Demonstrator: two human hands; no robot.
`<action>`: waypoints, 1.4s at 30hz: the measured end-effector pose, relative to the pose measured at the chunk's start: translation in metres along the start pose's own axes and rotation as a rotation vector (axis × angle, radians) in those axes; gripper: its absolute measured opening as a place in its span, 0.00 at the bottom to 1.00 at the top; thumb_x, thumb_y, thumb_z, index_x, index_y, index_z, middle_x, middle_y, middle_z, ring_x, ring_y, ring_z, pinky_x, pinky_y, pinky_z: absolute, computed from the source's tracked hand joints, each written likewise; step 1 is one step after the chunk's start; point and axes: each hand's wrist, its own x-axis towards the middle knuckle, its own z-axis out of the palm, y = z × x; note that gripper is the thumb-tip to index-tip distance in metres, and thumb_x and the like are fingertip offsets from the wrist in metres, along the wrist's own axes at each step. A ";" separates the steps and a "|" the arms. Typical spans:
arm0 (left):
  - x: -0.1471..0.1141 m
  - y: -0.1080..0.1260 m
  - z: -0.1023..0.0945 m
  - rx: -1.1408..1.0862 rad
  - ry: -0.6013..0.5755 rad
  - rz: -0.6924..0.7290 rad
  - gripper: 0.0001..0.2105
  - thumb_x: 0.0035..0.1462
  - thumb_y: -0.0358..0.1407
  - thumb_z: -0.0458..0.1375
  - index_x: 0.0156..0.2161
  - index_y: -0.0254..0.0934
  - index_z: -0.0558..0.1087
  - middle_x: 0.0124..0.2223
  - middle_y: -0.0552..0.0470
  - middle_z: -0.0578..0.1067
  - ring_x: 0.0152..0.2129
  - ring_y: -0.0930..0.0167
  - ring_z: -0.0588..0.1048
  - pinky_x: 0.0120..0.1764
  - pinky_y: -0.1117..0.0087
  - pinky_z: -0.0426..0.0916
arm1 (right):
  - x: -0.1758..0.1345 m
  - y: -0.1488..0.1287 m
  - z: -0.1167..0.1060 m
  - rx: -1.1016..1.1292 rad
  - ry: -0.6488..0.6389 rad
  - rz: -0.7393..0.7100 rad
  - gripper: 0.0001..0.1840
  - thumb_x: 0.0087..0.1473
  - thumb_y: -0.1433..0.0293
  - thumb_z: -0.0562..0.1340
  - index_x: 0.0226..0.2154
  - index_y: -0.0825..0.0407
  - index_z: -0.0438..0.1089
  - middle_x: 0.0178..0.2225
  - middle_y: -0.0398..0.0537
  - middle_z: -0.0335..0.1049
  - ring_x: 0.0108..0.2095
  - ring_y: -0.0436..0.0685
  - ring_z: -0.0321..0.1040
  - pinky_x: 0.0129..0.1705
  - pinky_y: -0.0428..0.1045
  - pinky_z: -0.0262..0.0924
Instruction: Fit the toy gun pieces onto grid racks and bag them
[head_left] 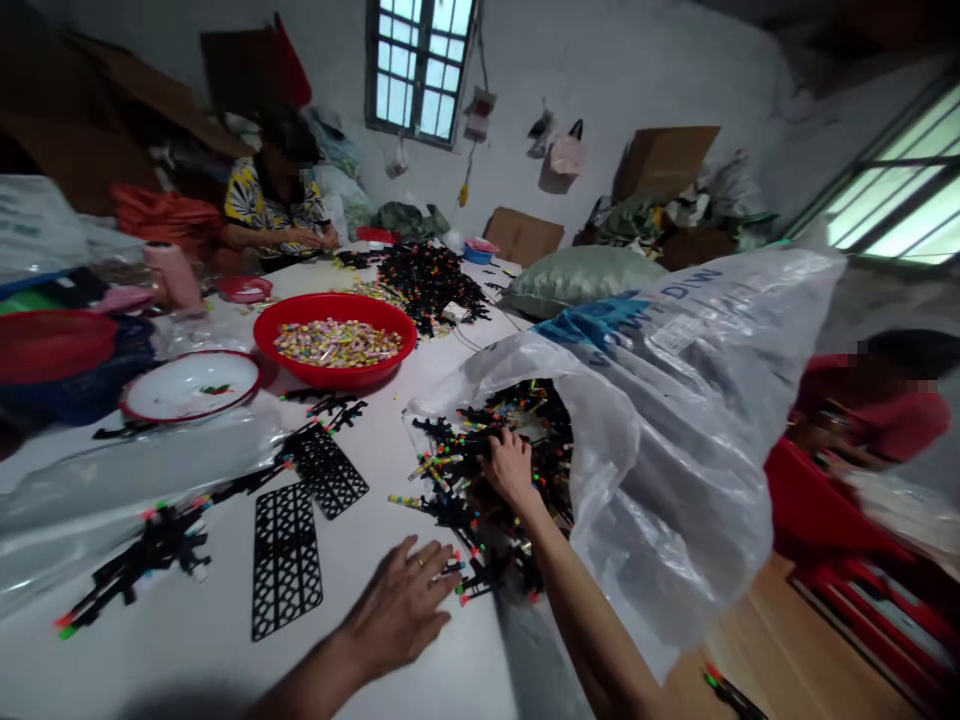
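Note:
My left hand point(401, 610) hovers at the table's front edge, fingers spread, holding nothing I can see. Close to its fingertips lie black toy guns point(450, 515) with orange and green tips. My right hand point(512, 468) reaches into the mouth of a big white woven plastic sack point(675, 420). Its fingers are apart and bent over the heap of toy guns there, touching it; the fingertips are partly hidden among them. Yellow patterned candy tubes point(405, 499) stick out of the heap. Left of my hands are two black lattice plates point(286, 565) and a small cluster of toy guns point(142, 560).
On the white table point(390, 680) stand a red basin point(334, 380) of small wrapped candies and a white plate point(191, 388). A dark pile of toy guns point(431, 280) lies farther back. One person point(281, 200) sits across; another point(877, 410) is at the right.

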 end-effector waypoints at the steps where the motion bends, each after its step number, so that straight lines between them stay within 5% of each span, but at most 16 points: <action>1: -0.003 -0.014 -0.010 0.024 -0.007 -0.091 0.19 0.59 0.35 0.51 0.56 0.46 0.63 0.59 0.52 0.66 0.55 0.67 0.62 0.58 0.57 0.50 | -0.002 -0.009 -0.004 -0.015 0.014 -0.040 0.21 0.58 0.62 0.55 0.53 0.52 0.63 0.58 0.60 0.54 0.54 0.68 0.53 0.53 0.60 0.47; 4: -0.004 -0.063 -0.031 0.179 -0.052 -0.472 0.20 0.57 0.35 0.53 0.55 0.35 0.64 0.57 0.40 0.66 0.54 0.59 0.63 0.54 0.55 0.56 | -0.001 -0.039 -0.008 -0.043 -0.017 -0.244 0.19 0.58 0.72 0.53 0.52 0.52 0.64 0.55 0.58 0.58 0.52 0.64 0.56 0.52 0.57 0.47; 8: -0.001 -0.106 -0.032 0.284 -0.113 -0.647 0.22 0.55 0.27 0.52 0.56 0.26 0.63 0.54 0.29 0.67 0.52 0.52 0.65 0.49 0.49 0.60 | 0.006 -0.073 -0.008 -0.075 -0.075 -0.349 0.16 0.57 0.77 0.51 0.44 0.57 0.70 0.47 0.61 0.67 0.48 0.65 0.59 0.47 0.56 0.51; 14: -0.013 -0.098 -0.018 0.314 -0.185 -0.562 0.23 0.55 0.21 0.47 0.56 0.33 0.64 0.53 0.34 0.69 0.54 0.55 0.64 0.51 0.52 0.60 | -0.034 -0.083 -0.027 -0.075 0.082 -0.512 0.12 0.58 0.76 0.55 0.41 0.53 0.71 0.45 0.54 0.68 0.45 0.62 0.60 0.46 0.55 0.51; 17: -0.021 -0.098 -0.024 0.320 -0.210 -0.500 0.27 0.54 0.19 0.46 0.60 0.32 0.60 0.53 0.33 0.68 0.54 0.55 0.64 0.51 0.51 0.60 | -0.083 -0.096 -0.016 -0.012 0.194 -0.681 0.12 0.56 0.75 0.59 0.43 0.50 0.70 0.52 0.51 0.64 0.48 0.60 0.58 0.48 0.54 0.51; 20: -0.025 -0.103 -0.032 0.305 -0.234 -0.422 0.30 0.51 0.17 0.46 0.61 0.33 0.58 0.51 0.34 0.70 0.52 0.55 0.66 0.50 0.53 0.62 | -0.127 -0.111 0.003 0.064 0.119 -0.757 0.08 0.56 0.74 0.60 0.38 0.49 0.72 0.49 0.49 0.67 0.43 0.57 0.61 0.47 0.52 0.52; 23: -0.026 -0.093 -0.035 0.276 -0.241 -0.330 0.32 0.51 0.17 0.45 0.61 0.36 0.57 0.49 0.39 0.72 0.51 0.58 0.66 0.51 0.55 0.62 | -0.153 -0.115 0.009 0.160 0.016 -0.581 0.09 0.57 0.73 0.59 0.41 0.48 0.71 0.44 0.47 0.70 0.41 0.55 0.64 0.46 0.51 0.54; 28: -0.027 -0.036 -0.030 0.252 -0.210 -0.294 0.29 0.54 0.19 0.43 0.62 0.33 0.56 0.49 0.38 0.71 0.52 0.57 0.66 0.52 0.53 0.61 | -0.162 -0.119 -0.003 0.215 -0.113 -0.104 0.12 0.59 0.69 0.57 0.46 0.51 0.66 0.37 0.50 0.72 0.39 0.56 0.68 0.39 0.48 0.58; 34: -0.055 0.014 -0.019 0.220 -0.156 -0.323 0.30 0.52 0.16 0.42 0.61 0.31 0.56 0.48 0.40 0.72 0.49 0.61 0.69 0.52 0.56 0.61 | -0.150 -0.120 -0.012 0.406 -0.240 0.142 0.15 0.57 0.73 0.54 0.47 0.54 0.66 0.37 0.54 0.73 0.37 0.57 0.71 0.35 0.47 0.59; 39: -0.113 0.041 -0.018 0.056 -0.201 -0.164 0.31 0.48 0.19 0.48 0.59 0.36 0.59 0.53 0.44 0.70 0.53 0.60 0.66 0.55 0.58 0.60 | -0.143 -0.103 -0.018 1.005 -0.071 0.229 0.18 0.47 0.70 0.59 0.42 0.56 0.67 0.29 0.46 0.71 0.26 0.52 0.66 0.28 0.45 0.58; 42: -0.123 0.042 -0.029 -0.022 -0.144 -0.161 0.30 0.50 0.22 0.49 0.59 0.40 0.59 0.55 0.46 0.68 0.52 0.64 0.67 0.54 0.61 0.60 | -0.142 -0.118 -0.021 1.306 0.016 0.194 0.15 0.46 0.63 0.60 0.36 0.55 0.68 0.24 0.41 0.65 0.22 0.50 0.60 0.24 0.44 0.55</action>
